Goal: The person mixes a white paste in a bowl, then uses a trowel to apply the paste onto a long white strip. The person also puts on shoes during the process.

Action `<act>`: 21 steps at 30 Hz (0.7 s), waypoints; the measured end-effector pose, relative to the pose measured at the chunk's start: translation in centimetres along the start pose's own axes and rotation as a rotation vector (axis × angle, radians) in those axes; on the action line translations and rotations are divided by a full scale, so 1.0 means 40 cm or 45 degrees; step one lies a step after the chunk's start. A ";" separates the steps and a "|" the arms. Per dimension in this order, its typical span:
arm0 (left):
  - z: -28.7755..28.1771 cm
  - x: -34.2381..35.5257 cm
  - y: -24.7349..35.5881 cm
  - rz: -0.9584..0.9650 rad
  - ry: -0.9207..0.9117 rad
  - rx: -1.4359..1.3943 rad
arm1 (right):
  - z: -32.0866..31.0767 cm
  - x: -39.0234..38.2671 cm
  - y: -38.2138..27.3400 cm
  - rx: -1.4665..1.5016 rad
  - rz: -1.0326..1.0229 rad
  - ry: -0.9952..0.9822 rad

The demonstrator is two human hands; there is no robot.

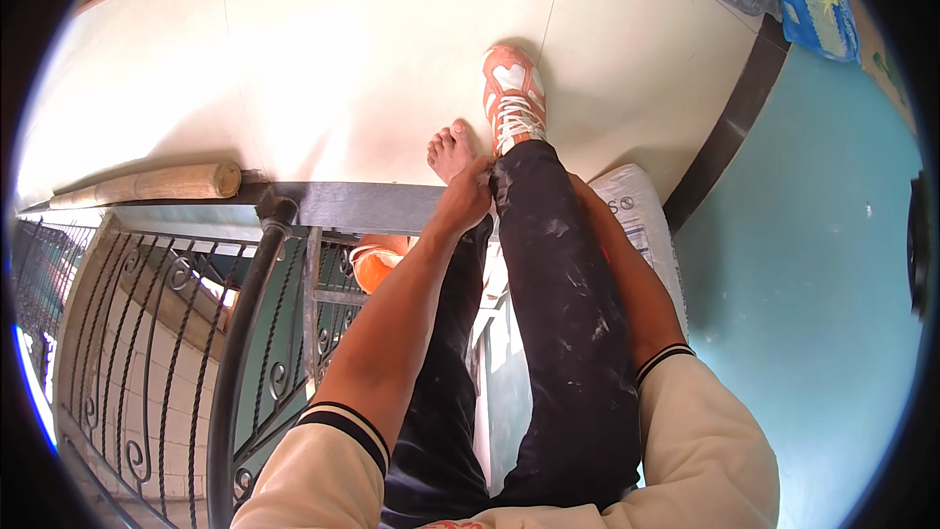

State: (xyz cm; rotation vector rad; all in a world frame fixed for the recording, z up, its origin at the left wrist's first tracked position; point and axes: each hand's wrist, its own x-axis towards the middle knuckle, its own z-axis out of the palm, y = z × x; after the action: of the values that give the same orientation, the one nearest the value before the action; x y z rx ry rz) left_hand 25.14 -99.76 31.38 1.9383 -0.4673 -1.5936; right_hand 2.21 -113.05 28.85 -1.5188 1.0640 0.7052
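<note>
Left hand (472, 198) is touching the right trouser leg (563, 323) near its hem, just above the orange-and-white shoe (511, 83). Can't tell if it's actually pinching cloth. Right hand is hiding behind that leg, so no clue on its grip. The shoe is sitting on the right foot, beside the bare left foot (450, 150). What's worrying me: those bare toes are resting near the dark ledge (362, 204), so a sudden weight shift could cause a slip.
</note>
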 end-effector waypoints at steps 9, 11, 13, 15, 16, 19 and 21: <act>-0.029 -0.019 0.082 -0.002 -0.408 0.892 | 0.020 -0.045 0.030 0.030 0.028 -0.001; -0.024 -0.009 0.077 0.123 -0.466 1.123 | 0.024 -0.063 0.031 0.031 0.037 -0.020; -0.022 0.021 0.071 0.225 -0.534 1.290 | 0.027 -0.062 0.032 0.037 0.034 -0.024; -0.008 0.030 0.070 0.208 -0.543 1.327 | 0.032 -0.065 0.033 0.048 0.033 -0.017; 0.001 0.029 0.071 0.183 -0.554 1.327 | 0.032 -0.069 0.036 0.048 0.041 -0.020; 0.021 0.016 0.055 0.078 -0.566 1.257 | 0.038 -0.077 0.033 0.050 0.054 -0.024; 0.043 0.010 0.018 0.064 -0.531 1.225 | 0.031 -0.085 0.031 0.043 0.053 -0.032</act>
State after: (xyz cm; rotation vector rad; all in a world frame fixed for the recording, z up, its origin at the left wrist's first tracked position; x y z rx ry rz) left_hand 23.62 -100.93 31.33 2.1511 -1.6868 -1.9325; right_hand -0.21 -111.00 31.01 -1.4592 1.0861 0.7302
